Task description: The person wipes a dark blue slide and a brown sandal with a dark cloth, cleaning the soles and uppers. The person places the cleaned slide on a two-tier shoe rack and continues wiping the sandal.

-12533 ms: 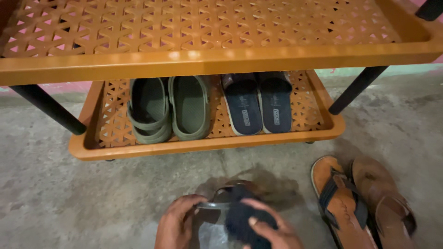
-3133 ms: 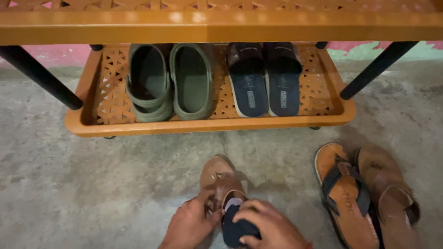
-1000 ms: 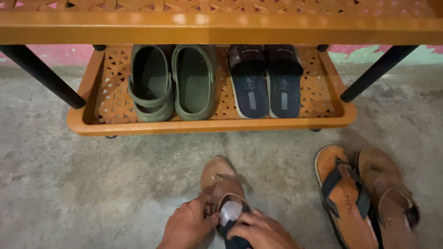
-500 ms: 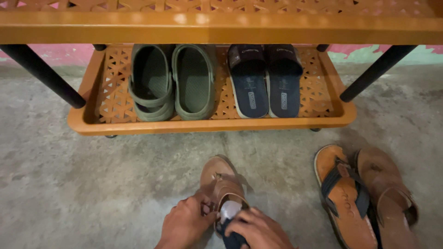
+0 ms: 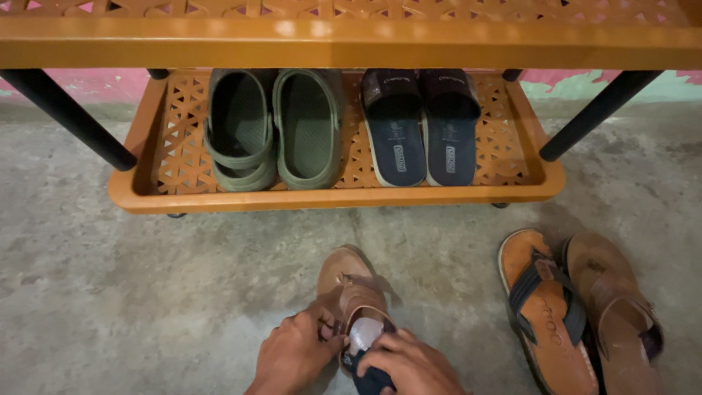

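The tan leather strapped sandal [image 5: 354,296] lay on the grey concrete floor [image 5: 146,292], long axis pointing away—left hand [image 5: 296,356] curled gripping its side strap, right hand [image 5: 409,366] closed on a dark blue cloth [image 5: 371,379] at its heel.

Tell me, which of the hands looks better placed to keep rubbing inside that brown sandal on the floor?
Probably the right hand: it already presses a dark cloth into the brown sandal. The left hand grips the sandal's strap side, steadying it, so it seems busy.
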